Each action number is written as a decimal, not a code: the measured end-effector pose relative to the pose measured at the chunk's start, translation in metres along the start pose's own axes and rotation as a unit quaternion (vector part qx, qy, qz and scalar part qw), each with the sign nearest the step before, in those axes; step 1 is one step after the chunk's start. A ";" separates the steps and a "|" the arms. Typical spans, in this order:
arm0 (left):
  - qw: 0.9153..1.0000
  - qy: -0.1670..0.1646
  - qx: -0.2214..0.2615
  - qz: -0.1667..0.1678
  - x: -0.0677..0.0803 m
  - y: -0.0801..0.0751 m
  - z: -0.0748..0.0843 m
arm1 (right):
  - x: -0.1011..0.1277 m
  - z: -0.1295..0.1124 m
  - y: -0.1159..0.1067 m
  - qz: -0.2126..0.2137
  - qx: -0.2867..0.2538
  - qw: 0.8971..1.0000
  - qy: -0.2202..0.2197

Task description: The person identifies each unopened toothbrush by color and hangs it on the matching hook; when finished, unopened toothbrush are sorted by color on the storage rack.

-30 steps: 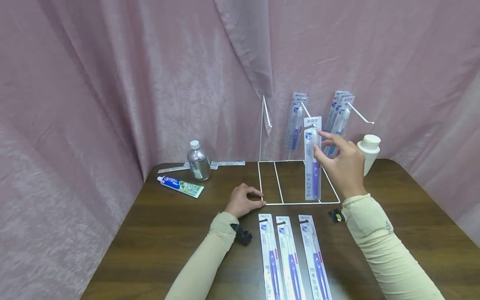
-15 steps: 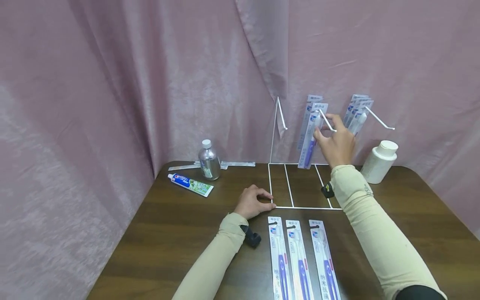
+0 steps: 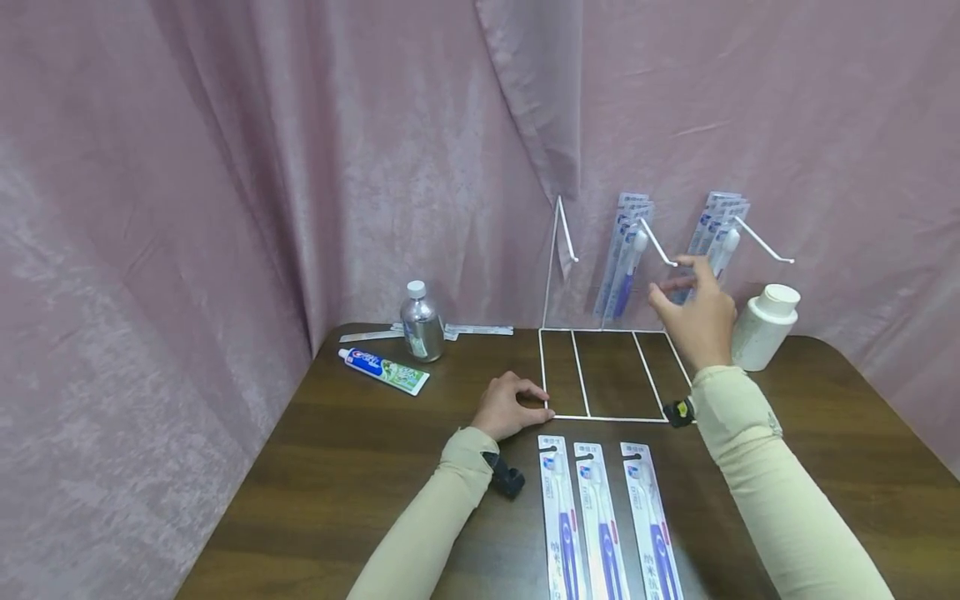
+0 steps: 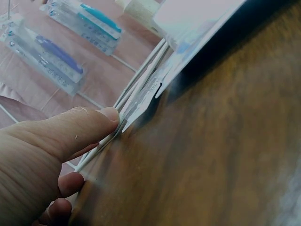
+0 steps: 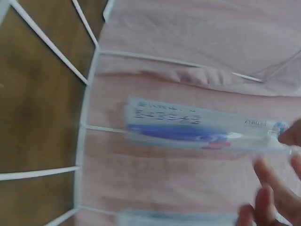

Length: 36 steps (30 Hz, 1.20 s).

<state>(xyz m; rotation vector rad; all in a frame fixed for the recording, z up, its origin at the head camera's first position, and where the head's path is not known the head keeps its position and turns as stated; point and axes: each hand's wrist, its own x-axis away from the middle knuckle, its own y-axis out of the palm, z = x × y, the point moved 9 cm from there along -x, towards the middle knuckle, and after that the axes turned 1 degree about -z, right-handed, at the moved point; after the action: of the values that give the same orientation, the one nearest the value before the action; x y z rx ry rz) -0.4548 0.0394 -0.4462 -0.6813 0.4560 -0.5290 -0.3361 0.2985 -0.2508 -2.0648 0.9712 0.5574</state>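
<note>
The toothbrush packs (image 3: 624, 258) hang on the middle hook (image 3: 657, 242) of my white wire rack (image 3: 558, 329), at twelve o'clock on the desk (image 3: 337, 467). My right hand (image 3: 697, 312) hovers just beside them, fingers loose, grasping nothing. My left hand (image 3: 510, 406) pinches the rack's front corner. Three more packs (image 3: 600, 525) lie at six o'clock; their print is unreadable. A toothpaste tube (image 3: 382, 371) lies at ten o'clock.

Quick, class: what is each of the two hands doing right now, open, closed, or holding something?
Left hand: fingers curled, gripping the front corner of the white wire rack.
Right hand: open, holding nothing, raised near the middle hook.
</note>
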 end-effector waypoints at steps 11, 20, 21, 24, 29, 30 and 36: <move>1.000 0.002 0.001 0.010 -0.003 -0.006 0.002 | 0.141 0.068 0.030 -0.387 -0.112 0.912 0.074; 1.000 -0.002 0.002 -0.006 -0.001 -0.001 0.000 | 0.194 0.067 0.034 -0.455 -0.145 0.878 0.042; 1.000 -0.003 0.001 -0.005 -0.001 -0.002 -0.001 | 0.194 0.066 0.035 -0.454 -0.137 0.879 0.040; 1.000 0.002 -0.003 0.000 -0.002 -0.003 0.000 | 0.194 0.065 0.035 -0.446 -0.117 0.886 0.037; 1.000 0.003 0.006 -0.007 -0.003 0.000 0.002 | 0.191 0.065 0.030 -0.422 -0.092 0.902 0.022; 1.000 0.001 0.007 -0.010 -0.003 0.001 0.002 | 0.190 0.065 0.028 -0.414 -0.087 0.906 0.017; 1.000 -0.002 -0.001 -0.007 -0.003 0.001 0.004 | 0.175 0.062 0.018 -0.360 -0.050 0.931 -0.001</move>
<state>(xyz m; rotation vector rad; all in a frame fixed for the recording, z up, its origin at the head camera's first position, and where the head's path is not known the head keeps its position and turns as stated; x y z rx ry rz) -0.4543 0.0436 -0.4440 -0.6869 0.4488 -0.5403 -0.2468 0.2612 -0.4107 -2.3088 0.1313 0.2131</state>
